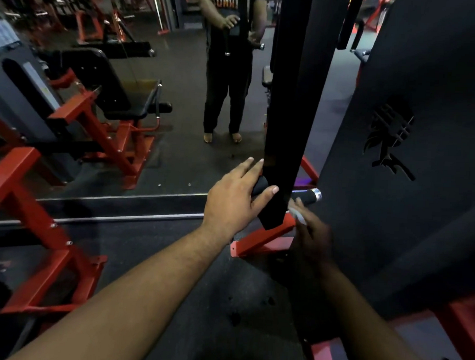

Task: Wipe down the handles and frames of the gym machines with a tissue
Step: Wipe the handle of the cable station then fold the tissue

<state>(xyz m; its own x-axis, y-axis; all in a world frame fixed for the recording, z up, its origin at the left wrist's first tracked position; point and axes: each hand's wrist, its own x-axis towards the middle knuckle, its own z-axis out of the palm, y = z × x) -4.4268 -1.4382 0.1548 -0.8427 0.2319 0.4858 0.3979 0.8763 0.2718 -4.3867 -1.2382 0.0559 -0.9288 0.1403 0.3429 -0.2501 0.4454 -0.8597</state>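
A black padded handle [306, 196] with a chrome end cap runs sideways behind a black upright post [294, 108] of the machine. My left hand [233, 198] grips the handle's left end, thumb over the top and fingers spread. My right hand [311, 237], blurred and in shadow, holds a crumpled white tissue [298, 215] just below the handle's right part, beside the post's lower end. Whether the tissue touches the handle, I cannot tell.
A large mirror [156, 138] stands ahead, reflecting a person and red-framed machines. A red frame [51, 234] sits at the left and a red base bar [260, 243] under the post. A tall black panel [412, 133] fills the right. Dark rubber floor [220, 301] lies below.
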